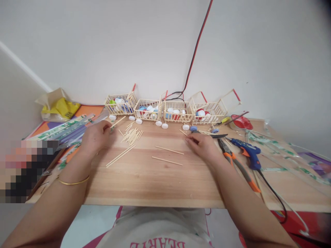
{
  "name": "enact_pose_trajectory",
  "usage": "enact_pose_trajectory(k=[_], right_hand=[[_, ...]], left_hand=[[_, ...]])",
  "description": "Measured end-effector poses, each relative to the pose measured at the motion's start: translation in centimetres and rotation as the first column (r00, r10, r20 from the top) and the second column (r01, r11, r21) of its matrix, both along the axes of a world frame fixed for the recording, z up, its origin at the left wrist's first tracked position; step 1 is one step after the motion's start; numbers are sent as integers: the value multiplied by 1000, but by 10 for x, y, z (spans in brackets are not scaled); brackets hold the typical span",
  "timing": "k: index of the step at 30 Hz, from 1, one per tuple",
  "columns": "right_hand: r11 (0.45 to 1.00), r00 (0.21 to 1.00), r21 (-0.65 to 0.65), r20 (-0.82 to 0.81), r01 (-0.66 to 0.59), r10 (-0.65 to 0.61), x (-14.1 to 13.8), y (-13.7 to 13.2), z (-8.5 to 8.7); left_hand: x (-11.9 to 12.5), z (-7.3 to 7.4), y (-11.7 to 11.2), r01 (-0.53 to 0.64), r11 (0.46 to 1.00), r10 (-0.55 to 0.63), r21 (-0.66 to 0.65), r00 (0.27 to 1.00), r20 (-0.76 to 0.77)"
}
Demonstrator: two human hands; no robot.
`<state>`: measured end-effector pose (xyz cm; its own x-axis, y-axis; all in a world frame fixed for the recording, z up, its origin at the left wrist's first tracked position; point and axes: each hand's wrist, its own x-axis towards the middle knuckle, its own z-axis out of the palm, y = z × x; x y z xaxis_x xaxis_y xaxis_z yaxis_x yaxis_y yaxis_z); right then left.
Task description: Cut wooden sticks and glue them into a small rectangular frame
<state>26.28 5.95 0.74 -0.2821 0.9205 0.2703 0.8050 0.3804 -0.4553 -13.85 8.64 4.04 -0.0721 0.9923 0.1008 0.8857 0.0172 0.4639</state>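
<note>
Left hand [99, 136] pinches a wooden stick [118, 122] just left of the short-stick pile [132, 135]; right hand [199, 143] pinches another stick [183, 132]. Four mini carts [178, 119] behind, in a row.

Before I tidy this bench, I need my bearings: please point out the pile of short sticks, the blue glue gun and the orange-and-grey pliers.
Pile of short sticks [131, 136], head view: middle of the heap.
Blue glue gun [248, 148], head view: its body.
Orange-and-grey pliers [242, 169], head view: one handle.

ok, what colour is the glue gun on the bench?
Blue glue gun, with an orange trigger; best seen in the head view.
</note>
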Motion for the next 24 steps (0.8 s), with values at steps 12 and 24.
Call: enact_pose_trajectory(k=[12,24], right_hand=[[1000,1000,7,-31,1,0,-1,-1,4],[1000,1000,14,-15,8,-8,-1,-1,4]], left_hand=[[10,7,-4,-33,999,41,-37,971,235],[5,12,-7,11,967,99,-254,904,416]])
